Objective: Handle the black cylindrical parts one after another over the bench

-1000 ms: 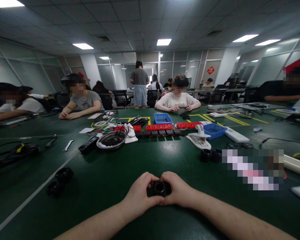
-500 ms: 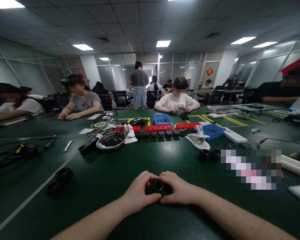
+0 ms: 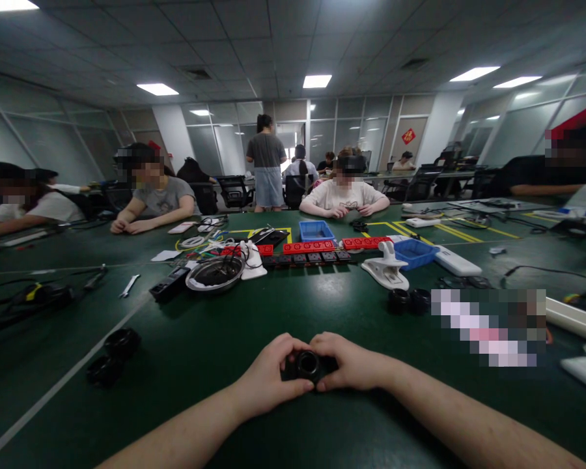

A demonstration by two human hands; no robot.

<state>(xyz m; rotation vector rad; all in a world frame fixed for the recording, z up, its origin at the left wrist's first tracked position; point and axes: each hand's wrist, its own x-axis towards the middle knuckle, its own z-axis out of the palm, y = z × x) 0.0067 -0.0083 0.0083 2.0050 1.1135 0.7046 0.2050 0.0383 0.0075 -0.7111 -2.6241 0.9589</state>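
Note:
A small black round part (image 3: 306,365) with a hollow centre sits between both my hands, low on the green table (image 3: 254,326). My left hand (image 3: 268,374) curls round its left side, thumb underneath. My right hand (image 3: 349,361) closes on its right side, fingers over the top. Both wrists rest on the table. Two similar black rings (image 3: 110,355) lie to the left, and two more black parts (image 3: 409,301) stand to the right.
Across the table are a metal bowl (image 3: 215,273), a white clamp (image 3: 387,268), red and black power strips (image 3: 317,254), blue trays (image 3: 414,253), a wrench (image 3: 129,285) and cables (image 3: 34,296). Several people sit around the table's far and side edges.
Both hands stay on the black part; the fingers have shifted slightly around it. The view has drifted a little.

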